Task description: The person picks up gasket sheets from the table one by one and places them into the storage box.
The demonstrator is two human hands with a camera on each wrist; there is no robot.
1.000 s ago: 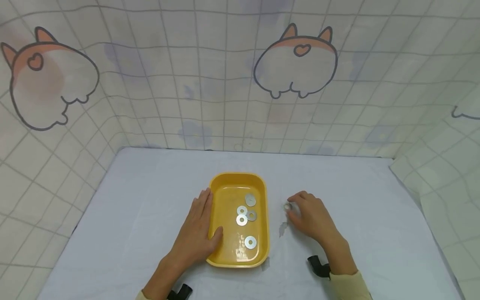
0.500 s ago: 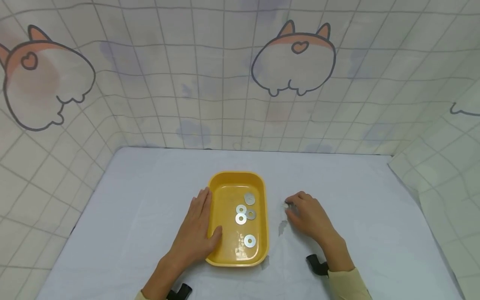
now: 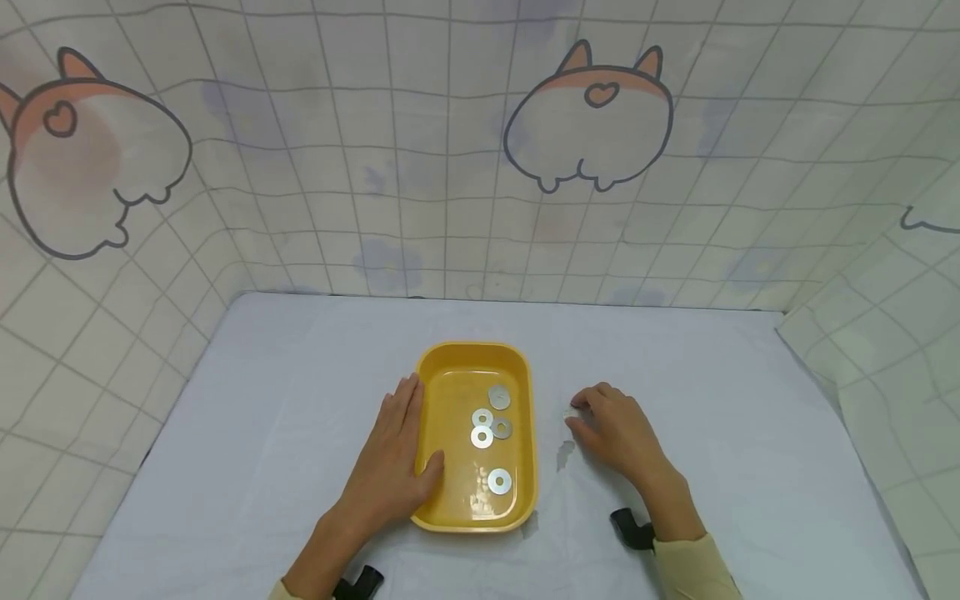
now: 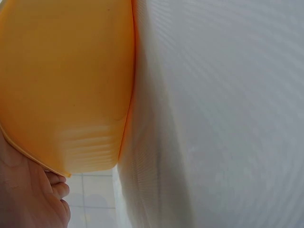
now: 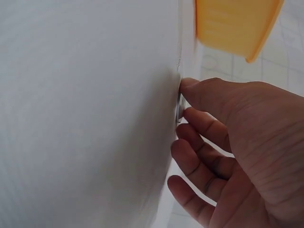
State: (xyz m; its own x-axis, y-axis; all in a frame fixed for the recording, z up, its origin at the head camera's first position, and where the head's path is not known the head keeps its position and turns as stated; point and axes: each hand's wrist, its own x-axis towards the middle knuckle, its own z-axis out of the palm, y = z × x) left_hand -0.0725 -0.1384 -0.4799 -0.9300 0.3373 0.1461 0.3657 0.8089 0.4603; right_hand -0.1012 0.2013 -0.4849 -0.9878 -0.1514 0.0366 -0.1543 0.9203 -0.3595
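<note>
A yellow tray [image 3: 471, 518] stands on the white-covered table with several flat metal washers [image 3: 482, 437] lying in it. My left hand [image 3: 392, 467] rests along the tray's left rim, fingers straight and thumb over the edge. In the left wrist view the tray's outer wall [image 4: 71, 85] fills the upper left. To the right of the tray, my right hand [image 3: 621, 433] is down at the table with thumb and fingertips at a metal washer [image 5: 179, 108]. The right wrist view shows the washer flat on the cloth, edge-on between thumb and index finger; whether others lie under it is hidden.
Grey tape patches [image 3: 565, 455] mark the cloth right of the tray. A white tiled-pattern curtain [image 3: 420, 208] hangs behind and beside the table. Black wrist-camera mounts [image 3: 632, 528] sit at both wrists.
The right thumb and fingertips have closed in slightly around the washer, covering more of it. The left hand and the tray stay put; the head view shifts slightly.
</note>
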